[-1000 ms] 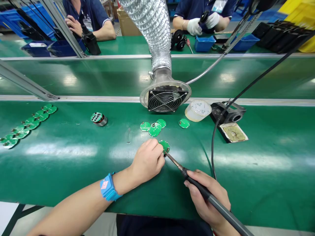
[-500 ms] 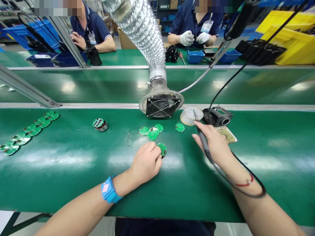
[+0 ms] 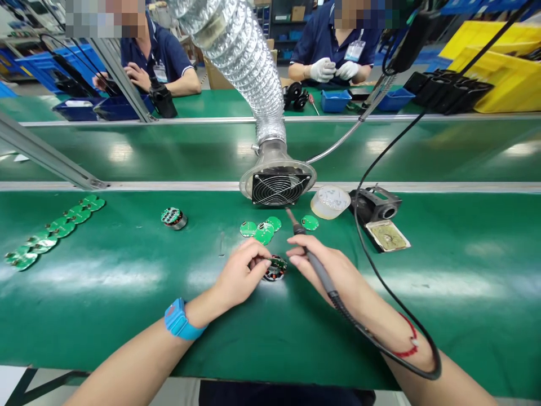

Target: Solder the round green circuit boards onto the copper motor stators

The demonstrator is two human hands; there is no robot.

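Note:
My left hand (image 3: 245,269) pinches a round green circuit board (image 3: 278,262) by its edge, tilted just above a small motor stator (image 3: 274,274) with reddish windings. Part of the stator is hidden by the board and fingers. In my right hand (image 3: 325,265) is a soldering iron (image 3: 318,264), held like a pen, its tip pointing up and away, clear of the boards. Beyond my hands lie several loose round green boards (image 3: 264,233), with a single board (image 3: 310,223) to their right. An assembled motor with a board on top (image 3: 173,218) stands to the left.
A fume extractor fan (image 3: 280,189) hangs at the back. Right of it are a solder spool (image 3: 330,202), the iron stand (image 3: 376,204) and its sponge tray (image 3: 387,235). Overlapping boards (image 3: 54,228) form a row at far left. Two people sit across the bench.
My right hand has brought the soldering iron leftward from beside the spool towards my left hand. The board in my left hand has tipped up, showing the stator's windings beneath.

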